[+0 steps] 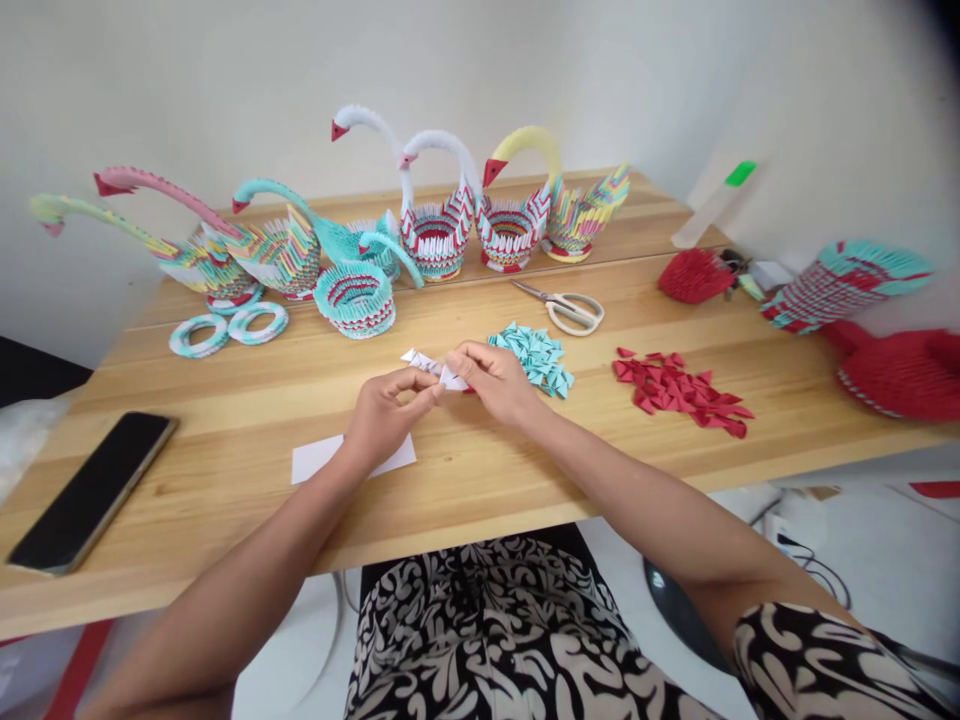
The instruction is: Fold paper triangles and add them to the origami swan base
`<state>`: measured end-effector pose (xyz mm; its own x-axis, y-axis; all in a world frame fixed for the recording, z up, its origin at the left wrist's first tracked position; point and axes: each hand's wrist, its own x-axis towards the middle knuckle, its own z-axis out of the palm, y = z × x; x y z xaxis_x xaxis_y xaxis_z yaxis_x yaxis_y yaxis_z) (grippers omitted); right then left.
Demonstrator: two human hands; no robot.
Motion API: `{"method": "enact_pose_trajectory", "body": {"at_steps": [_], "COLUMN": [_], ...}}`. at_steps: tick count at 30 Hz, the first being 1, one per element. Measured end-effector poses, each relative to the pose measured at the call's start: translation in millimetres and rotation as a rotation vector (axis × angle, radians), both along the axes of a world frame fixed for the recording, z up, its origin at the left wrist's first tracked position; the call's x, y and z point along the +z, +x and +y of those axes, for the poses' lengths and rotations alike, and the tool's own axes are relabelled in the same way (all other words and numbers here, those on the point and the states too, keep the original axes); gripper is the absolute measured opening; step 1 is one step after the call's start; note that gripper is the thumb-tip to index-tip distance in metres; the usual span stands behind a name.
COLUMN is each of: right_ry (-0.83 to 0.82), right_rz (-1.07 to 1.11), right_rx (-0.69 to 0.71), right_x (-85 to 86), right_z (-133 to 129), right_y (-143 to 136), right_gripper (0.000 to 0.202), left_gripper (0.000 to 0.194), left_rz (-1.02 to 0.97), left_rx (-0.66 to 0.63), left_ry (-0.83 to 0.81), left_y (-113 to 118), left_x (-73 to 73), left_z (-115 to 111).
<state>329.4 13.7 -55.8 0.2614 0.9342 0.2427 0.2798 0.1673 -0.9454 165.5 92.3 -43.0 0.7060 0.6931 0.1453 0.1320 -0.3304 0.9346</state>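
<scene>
White folded-paper piece, small and pointed, shows in the head view just above the worktop, pinched at the fingertips by both hands, left hand and right hand. More white folded pieces lie just beyond. Light, grained wood carries turquoise paper triangles, red paper triangles, scissors and swan-shaped paper baskets along the back, before a plain pale wall.

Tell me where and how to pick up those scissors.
Grip the scissors by the pale handle loops, ideally coming from the near right with the right hand: they lie flat, loops turned that way, while the pointed blades aim left and away.
</scene>
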Motion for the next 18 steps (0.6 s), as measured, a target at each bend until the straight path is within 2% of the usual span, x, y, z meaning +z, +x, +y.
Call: {"method": "enact_pose_trajectory", "body": {"at_steps": [4, 8, 11, 13, 15, 18], "right_ry": [-0.018, -0.011, 0.054, 0.137, 0.244, 0.346], "right_rz": [0.148, 0.149, 0.032, -0.126, -0.306, -0.442], "right_rx": [0.055, 0.090, -0.011, -0.074, -0.091, -0.048], "right_x": [2.5, 2.8, 1.8, 0.9, 0.0, -0.3], "right_z": [2.3, 3.5, 2.2, 0.7, -0.8, -2.4], "right_y": [4.5, 0.9, -1.4, -0.9, 0.1, 0.2], "right_gripper": [0.048, 0.034, 0.020, 0.011, 0.011, 0.017], "left_gripper": [0.021, 0.020, 0.026, 0.034, 0.041, 0.037], "left_rz": [-0.096, -0.141, -0.160, -0.151, -0.134, -0.116], "left_rx": [0.111, 0.153, 0.110, 0.036, -0.045, -0.091], "left_ry": [-0.078, -0.076, -0.170, -0.271, -0.375, -0.482], "left_y": [-0.8, -0.5, -0.3, -0.6, -0.9, -1.0], "left_x": [-1.5, -1.9, 0.3, 2.1, 2.9, 2.0], "left_z": [0.6, 1.2, 2.7, 4.6, 6.7, 8.8]}}
